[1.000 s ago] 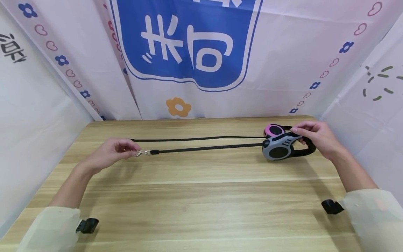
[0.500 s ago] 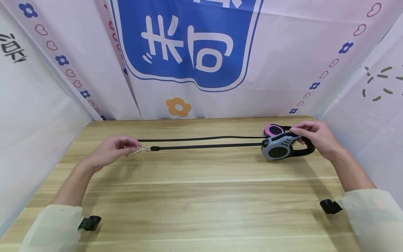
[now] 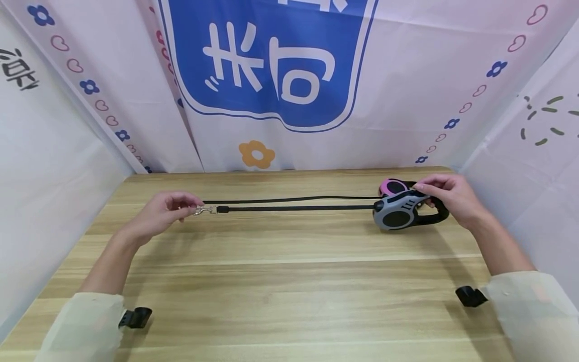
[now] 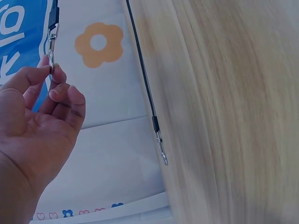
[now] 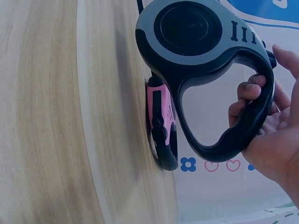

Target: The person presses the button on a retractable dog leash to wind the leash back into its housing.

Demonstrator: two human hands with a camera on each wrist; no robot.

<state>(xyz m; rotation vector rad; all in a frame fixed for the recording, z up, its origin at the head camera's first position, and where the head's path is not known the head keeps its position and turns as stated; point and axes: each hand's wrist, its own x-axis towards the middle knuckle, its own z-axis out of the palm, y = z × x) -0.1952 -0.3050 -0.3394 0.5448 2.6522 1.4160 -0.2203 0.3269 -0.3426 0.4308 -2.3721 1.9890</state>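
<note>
My left hand (image 3: 165, 213) pinches a metal snap hook (image 3: 208, 210) between thumb and fingertip. From the hook a taut black strap (image 3: 298, 207) runs to a grey and black retractable dog leash (image 3: 392, 213) on the right. Fingers of my right hand (image 3: 452, 201) curl round that leash's black loop handle, with the thumb by its button (image 5: 271, 59). Behind it a pink retractable leash (image 3: 391, 187) lies on the table, partly hidden. Its thin black cord (image 3: 289, 199) stretches left, ending in another metal snap hook (image 4: 162, 151) in the left wrist view.
The wood-grain table (image 3: 271, 291) spreads in front of both hands. A white printed cloth (image 3: 407, 100) with a blue sign hangs along its back edge, and white cloth walls (image 3: 529, 186) close in the sides.
My left hand has shifted slightly up and to the right with the snap hook. The grey leash in my right hand has moved a little left, and the strap now lies more level.
</note>
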